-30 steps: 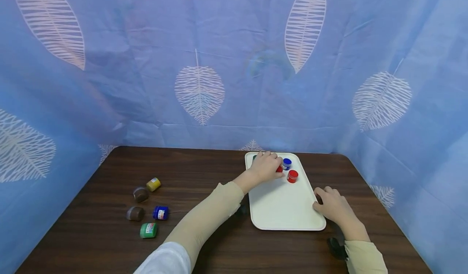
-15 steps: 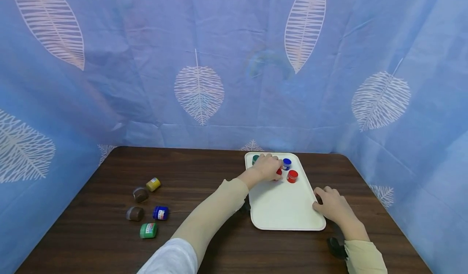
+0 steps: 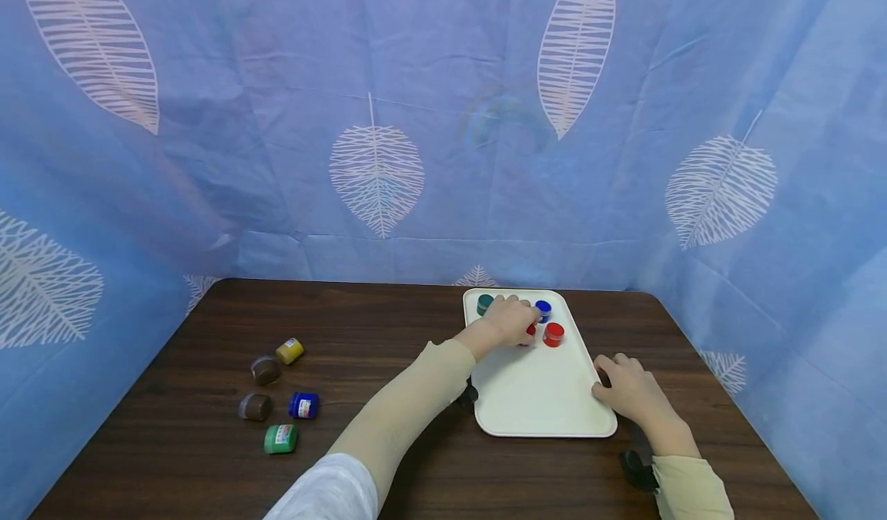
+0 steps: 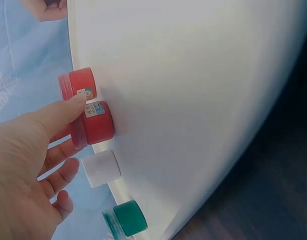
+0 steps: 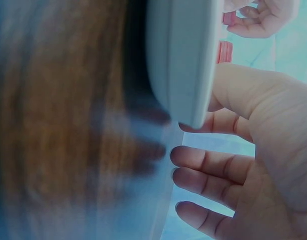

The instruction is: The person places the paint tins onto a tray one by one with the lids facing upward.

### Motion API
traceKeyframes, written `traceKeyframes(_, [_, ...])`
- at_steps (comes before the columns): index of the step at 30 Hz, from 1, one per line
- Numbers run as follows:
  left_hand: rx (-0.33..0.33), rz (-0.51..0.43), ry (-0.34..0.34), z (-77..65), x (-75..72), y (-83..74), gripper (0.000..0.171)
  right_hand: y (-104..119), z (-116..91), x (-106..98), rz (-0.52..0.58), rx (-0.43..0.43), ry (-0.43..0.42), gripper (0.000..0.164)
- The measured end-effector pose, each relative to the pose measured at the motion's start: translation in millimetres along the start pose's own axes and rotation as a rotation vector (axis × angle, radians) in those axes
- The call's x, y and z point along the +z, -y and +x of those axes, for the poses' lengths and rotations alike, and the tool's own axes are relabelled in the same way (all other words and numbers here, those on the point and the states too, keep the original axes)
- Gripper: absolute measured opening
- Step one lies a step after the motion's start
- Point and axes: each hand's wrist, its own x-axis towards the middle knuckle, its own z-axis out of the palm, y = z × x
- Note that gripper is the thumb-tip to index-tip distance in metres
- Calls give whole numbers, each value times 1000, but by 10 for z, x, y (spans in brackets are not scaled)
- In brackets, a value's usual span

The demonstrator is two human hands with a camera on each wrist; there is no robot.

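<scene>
In the head view my left hand (image 3: 510,321) reaches over the white tray (image 3: 540,404). It pinches a red paint jar (image 4: 99,125) between thumb and fingers, low over the tray's far half. Close beside it stands a second red paint jar (image 3: 553,335). A blue paint jar (image 3: 543,311) and a dark green paint jar (image 3: 484,304) are farther back on the tray. The left wrist view also reveals a white jar (image 4: 101,169), hidden by the hand from above. My right hand (image 3: 632,389) grips the tray's right edge, thumb on the rim and index finger beneath.
On the brown table (image 3: 388,320) at the left lie several jars: a yellow one (image 3: 289,350), two brown ones (image 3: 266,370), a blue one (image 3: 303,405) and a green one (image 3: 280,439). A blue leaf-patterned curtain (image 3: 443,196) hangs behind and at both sides.
My left hand has shifted slightly toward me with the red paint jar, uncovering the dark green jar at the tray's back corner. The right hand stays at the tray edge.
</scene>
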Motion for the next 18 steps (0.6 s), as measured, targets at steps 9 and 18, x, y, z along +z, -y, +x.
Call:
traceKeyframes(9, [-16, -19, -3, -43, 54, 31, 26, 36, 2, 20, 2, -18, -9, 24])
traceKeyframes(18, [-37, -44, -80, -163, -61, 78, 42, 26, -13, -12, 4, -19, -13, 24])
